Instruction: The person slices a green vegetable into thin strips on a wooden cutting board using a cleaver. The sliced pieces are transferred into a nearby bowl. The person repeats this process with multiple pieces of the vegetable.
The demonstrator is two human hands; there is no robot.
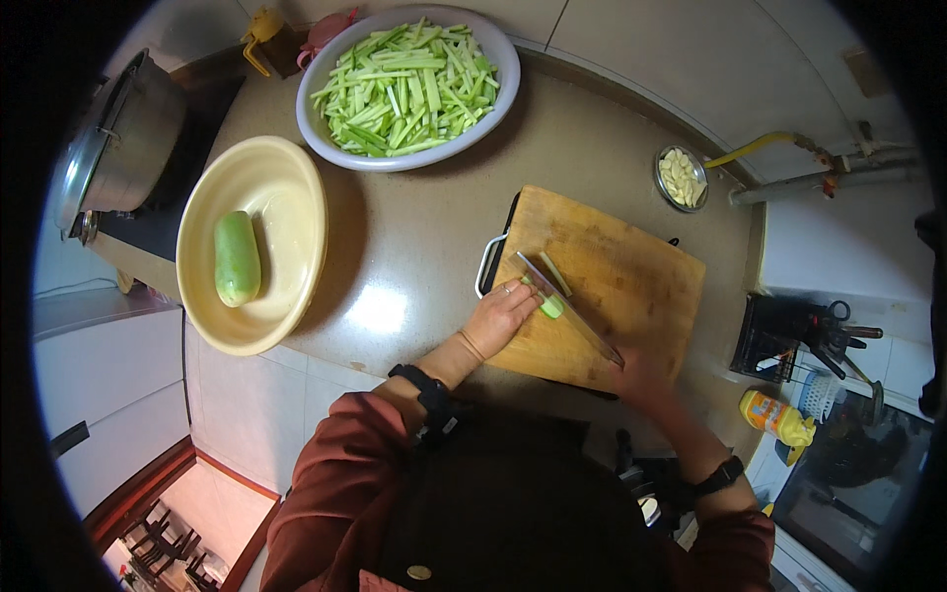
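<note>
My left hand (pixel 504 317) presses its fingertips on a piece of pale green vegetable (pixel 550 306) near the left side of a wooden cutting board (pixel 636 274). My right hand (pixel 636 379), slightly blurred, grips a kitchen knife, and its fingers hide the handle. The knife's blade (pixel 584 325) slants across the board, right against the piece and close to my left fingers. Just beyond the blade lies a thin cut strip (pixel 555 274).
A lavender basin (pixel 305 111) full of green vegetable strips (pixel 407 89) stands at the back. On the left, a cream basin (pixel 296 222) holds an oblong green vegetable (pixel 237 259). A small metal bowl of peeled garlic cloves (pixel 681 177), a steel pot (pixel 137 133) and a yellow bottle (pixel 773 416) surround the board.
</note>
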